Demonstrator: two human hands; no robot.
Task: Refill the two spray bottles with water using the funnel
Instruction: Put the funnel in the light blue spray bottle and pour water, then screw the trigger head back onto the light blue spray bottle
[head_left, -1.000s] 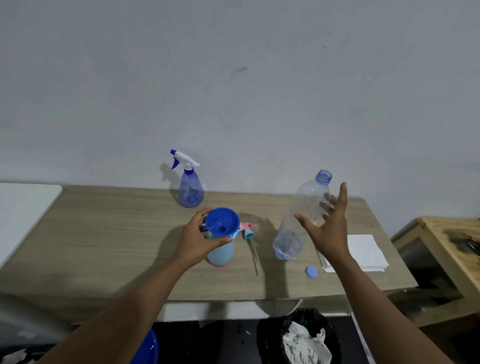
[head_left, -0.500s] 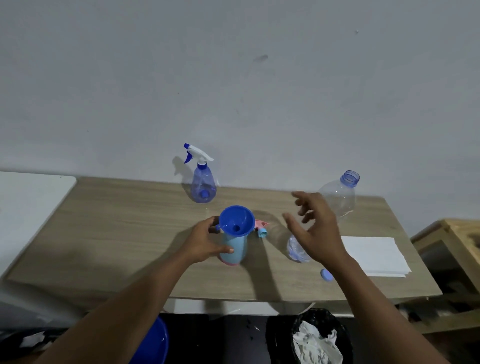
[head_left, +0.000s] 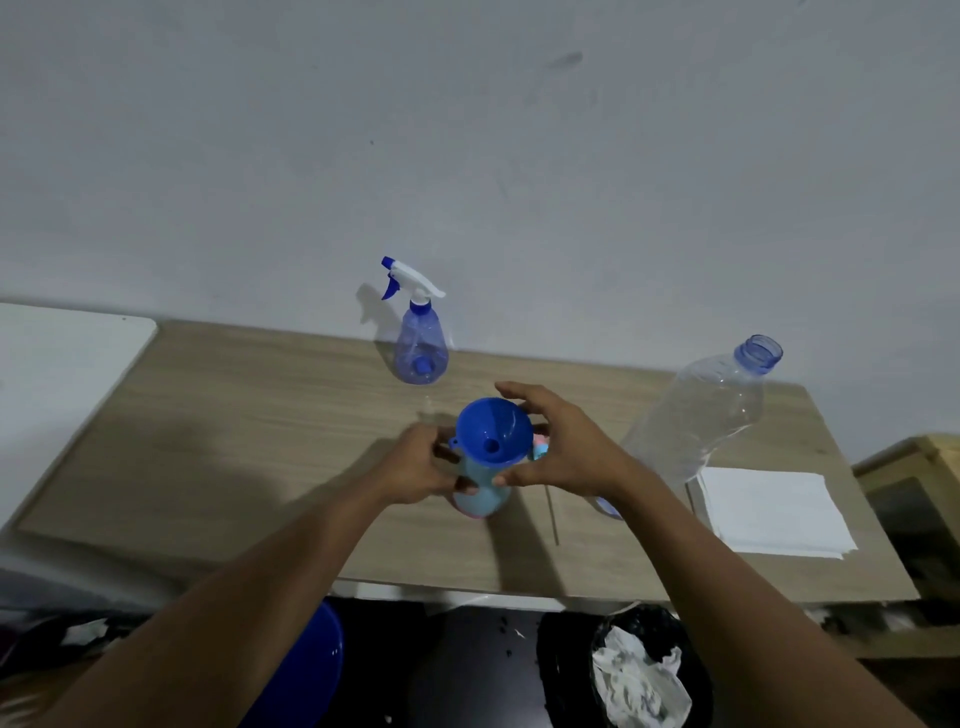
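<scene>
A light blue spray bottle (head_left: 480, 499) stands at the middle of the wooden table (head_left: 234, 415) with a blue funnel (head_left: 493, 431) seated in its neck. My left hand (head_left: 415, 467) grips this bottle's body from the left. My right hand (head_left: 566, 447) cups the funnel's right side with fingers spread, thumb tip at the bottle's neck. The bottle's pink and blue spray head (head_left: 540, 447) lies behind my right hand, mostly hidden. A translucent blue spray bottle (head_left: 420, 348) with a white trigger stands by the wall. A clear uncapped water bottle (head_left: 696, 431) stands at the right.
A stack of white paper napkins (head_left: 769, 509) lies at the table's right end. Below the front edge are a black-bagged bin (head_left: 639, 670) holding crumpled paper and a blue basin (head_left: 306, 670). A wooden stand (head_left: 914, 467) is to the right, a white surface (head_left: 57, 374) to the left.
My right hand let go of the clear water bottle, which now stands alone, and moved left to the funnel. My left hand slid down onto the light blue bottle.
</scene>
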